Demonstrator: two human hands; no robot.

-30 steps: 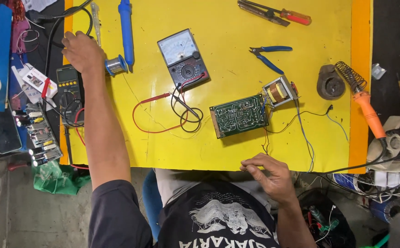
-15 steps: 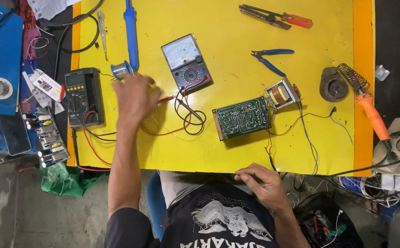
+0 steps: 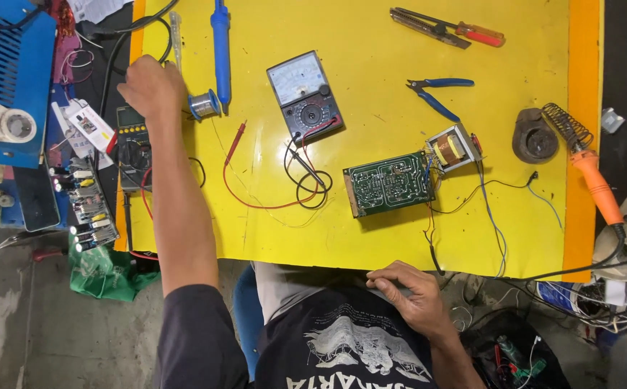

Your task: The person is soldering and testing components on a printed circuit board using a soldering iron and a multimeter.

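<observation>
My left hand (image 3: 151, 90) reaches to the far left of the yellow table (image 3: 371, 43), knuckles up and fingers curled out of sight. It sits just left of a solder spool (image 3: 203, 104) and above a dark digital multimeter (image 3: 133, 148). A red probe (image 3: 234, 142) lies loose on the table beside my forearm, its red lead looping toward the analog multimeter (image 3: 304, 97). My right hand (image 3: 407, 292) rests on my lap below the table's near edge, fingers bent, nothing visible in it. A green circuit board (image 3: 389, 184) with a small transformer (image 3: 452, 148) lies mid-table.
Blue pliers (image 3: 436, 94) and a red-handled screwdriver (image 3: 472, 32) lie at the back. An orange-handled soldering iron (image 3: 594, 180) and its spring stand (image 3: 569, 126) are on the right. A long blue tool (image 3: 220, 43) lies near the spool. A blue box (image 3: 3, 65) and clutter crowd the left.
My left hand swung from the far left to the red probe lead near mid-table, then back up-left beside the solder spool. The right hand stayed on my lap.
</observation>
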